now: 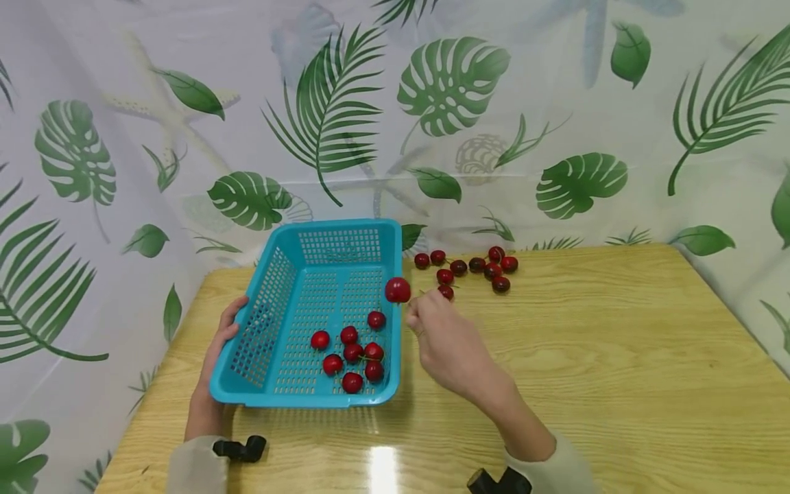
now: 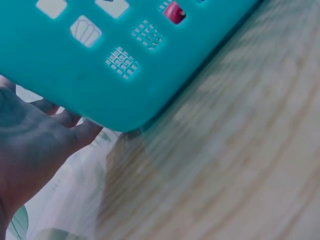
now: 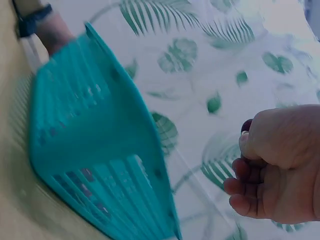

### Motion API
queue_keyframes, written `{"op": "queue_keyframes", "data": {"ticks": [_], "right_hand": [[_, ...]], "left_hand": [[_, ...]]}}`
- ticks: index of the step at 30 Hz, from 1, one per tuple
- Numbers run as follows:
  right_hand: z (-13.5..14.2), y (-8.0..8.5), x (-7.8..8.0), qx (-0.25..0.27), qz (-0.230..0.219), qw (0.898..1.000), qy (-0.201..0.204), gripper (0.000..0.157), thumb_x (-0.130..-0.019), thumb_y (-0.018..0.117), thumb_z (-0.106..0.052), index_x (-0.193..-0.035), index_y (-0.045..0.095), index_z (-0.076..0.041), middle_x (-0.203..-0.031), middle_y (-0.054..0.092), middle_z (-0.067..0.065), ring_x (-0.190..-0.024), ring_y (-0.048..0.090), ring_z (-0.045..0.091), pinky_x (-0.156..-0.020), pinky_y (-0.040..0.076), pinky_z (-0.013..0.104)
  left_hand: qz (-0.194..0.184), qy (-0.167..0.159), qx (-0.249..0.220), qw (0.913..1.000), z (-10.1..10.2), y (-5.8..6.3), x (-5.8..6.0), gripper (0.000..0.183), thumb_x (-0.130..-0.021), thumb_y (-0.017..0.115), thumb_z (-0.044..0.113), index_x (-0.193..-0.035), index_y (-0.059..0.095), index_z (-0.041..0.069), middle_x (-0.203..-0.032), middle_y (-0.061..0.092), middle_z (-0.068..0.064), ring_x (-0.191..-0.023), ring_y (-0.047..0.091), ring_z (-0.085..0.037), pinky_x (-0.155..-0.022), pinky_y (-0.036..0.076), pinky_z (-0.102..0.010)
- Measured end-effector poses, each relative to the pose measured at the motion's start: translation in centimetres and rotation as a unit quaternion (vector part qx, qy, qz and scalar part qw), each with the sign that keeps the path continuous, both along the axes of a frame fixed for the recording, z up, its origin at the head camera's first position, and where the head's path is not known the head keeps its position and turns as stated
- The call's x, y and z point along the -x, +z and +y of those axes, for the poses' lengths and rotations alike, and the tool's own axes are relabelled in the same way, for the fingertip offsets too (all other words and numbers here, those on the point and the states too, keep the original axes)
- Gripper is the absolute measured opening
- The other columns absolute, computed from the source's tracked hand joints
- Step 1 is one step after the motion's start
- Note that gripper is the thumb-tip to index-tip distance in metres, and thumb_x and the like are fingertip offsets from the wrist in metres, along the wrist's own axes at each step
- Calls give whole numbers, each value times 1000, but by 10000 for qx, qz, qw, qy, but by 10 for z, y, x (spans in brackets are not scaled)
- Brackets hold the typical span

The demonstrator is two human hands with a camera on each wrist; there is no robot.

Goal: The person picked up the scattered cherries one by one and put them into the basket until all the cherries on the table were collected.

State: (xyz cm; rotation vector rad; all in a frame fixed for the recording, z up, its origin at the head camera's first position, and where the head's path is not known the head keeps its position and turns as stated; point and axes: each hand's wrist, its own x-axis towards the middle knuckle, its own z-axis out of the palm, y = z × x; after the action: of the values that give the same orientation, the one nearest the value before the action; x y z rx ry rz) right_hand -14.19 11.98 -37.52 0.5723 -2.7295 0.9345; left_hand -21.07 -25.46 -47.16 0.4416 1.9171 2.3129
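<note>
A blue plastic basket with slotted walls stands on the table, and several red cherries lie in its right part. Against the basket's left side rests my left hand, its fingers along the outer wall below the rim; in the left wrist view the basket hides the fingertips. My right hand is just right of the basket, pinching a cherry by its stem. That cherry shows over the right rim. The right wrist view has the right hand with thumb against bent fingers.
More dark red cherries lie scattered at the back of the wooden table, right of the basket. A leaf-patterned cloth hangs behind the table and along its left side. Black camera mounts sit on both wrists.
</note>
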Motion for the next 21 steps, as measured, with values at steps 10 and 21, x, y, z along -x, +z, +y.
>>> {"op": "queue_keyframes", "data": {"ticks": [10,21], "right_hand": [[-61,-29,-21,-1453,1413,9726,1143,4,-95,61,-6,-93,58,-8,-94,58,3,-93,52,20,-85,45,30],[-69,-36,-21,-1706,316,9754,1357,8,-101,56,-17,-97,61,-11,-92,60,-4,-86,52,14,-78,43,25]], "left_hand": [[22,-30,-39,10000,2,-1,0,50,-107,14,17,-153,28,30,-149,32,5,-134,38,-11,-105,35,-23],[-77,15,64,9999,1,2,-2,49,-108,14,20,-154,24,30,-152,27,4,-135,34,-13,-105,35,-23]]}}
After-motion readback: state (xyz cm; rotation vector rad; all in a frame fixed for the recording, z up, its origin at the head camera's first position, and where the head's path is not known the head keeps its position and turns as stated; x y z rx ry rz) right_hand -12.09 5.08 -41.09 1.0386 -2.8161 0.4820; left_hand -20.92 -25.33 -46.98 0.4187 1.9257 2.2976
